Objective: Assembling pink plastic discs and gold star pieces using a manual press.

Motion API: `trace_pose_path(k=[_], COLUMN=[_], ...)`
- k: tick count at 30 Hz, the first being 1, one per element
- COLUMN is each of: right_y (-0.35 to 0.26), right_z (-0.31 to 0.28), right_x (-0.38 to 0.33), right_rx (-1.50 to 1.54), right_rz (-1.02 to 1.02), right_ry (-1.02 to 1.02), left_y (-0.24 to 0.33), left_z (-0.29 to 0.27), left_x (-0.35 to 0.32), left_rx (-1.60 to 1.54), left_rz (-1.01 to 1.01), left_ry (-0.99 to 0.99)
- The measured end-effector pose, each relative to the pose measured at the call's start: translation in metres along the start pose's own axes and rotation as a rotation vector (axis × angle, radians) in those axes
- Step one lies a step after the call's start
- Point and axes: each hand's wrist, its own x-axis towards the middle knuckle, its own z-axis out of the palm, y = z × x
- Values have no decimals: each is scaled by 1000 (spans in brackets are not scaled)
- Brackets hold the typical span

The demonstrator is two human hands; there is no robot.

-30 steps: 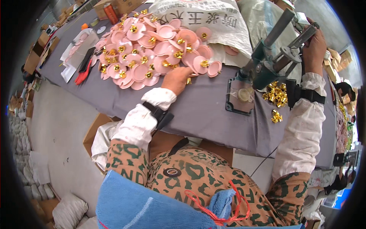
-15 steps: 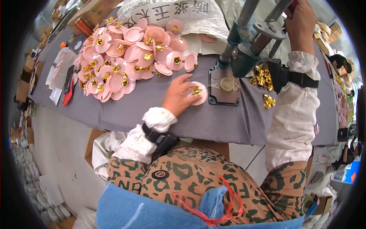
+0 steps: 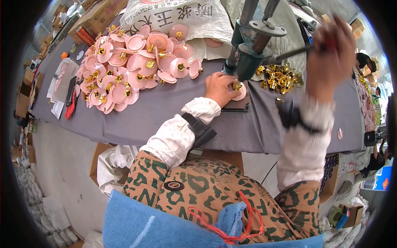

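My left hand [image 3: 219,88] is closed on the edge of a small pink disc [image 3: 241,95] with a gold flower-like fitting [image 3: 237,85] at its middle. It keeps the disc on the base of a green hand press [image 3: 254,58], just under the ram. My fingers hide part of the disc. My right hand [image 3: 331,58], smeared by motion, is wrapped round the dark red knob at the end of the press lever [image 3: 291,52]. To the left lies a big heap of pink discs [image 3: 135,42], many with gold fittings.
Loose gold fittings [image 3: 282,80] lie right of the press. A printed white sack [image 3: 178,16] stands behind the heap. Red-handled scissors [image 3: 71,105] and papers [image 3: 62,80] lie at the left on the grey cloth [image 3: 165,120]. A cardboard box [image 3: 101,18] stands far left.
My left hand has carried the disc rightward onto the press base. The lever has swung round toward the right, and my right hand with it, blurring.
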Motion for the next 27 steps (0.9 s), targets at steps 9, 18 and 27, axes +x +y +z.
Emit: trace_pose_path(k=[9,18,27], right_y=[-59,18,88], right_z=[-109,7,41], right_x=[-173,51,72], right_rx=[36,486,482], right_rz=[244,431,584], right_ry=[-379,-156,-204], left_y=[10,-2,-49], left_z=[1,4,-104], left_x=[3,-1,-40], left_rx=[-54,-138,-60], left_rz=[-40,0,-32], left_ry=[-10,-22,-277])
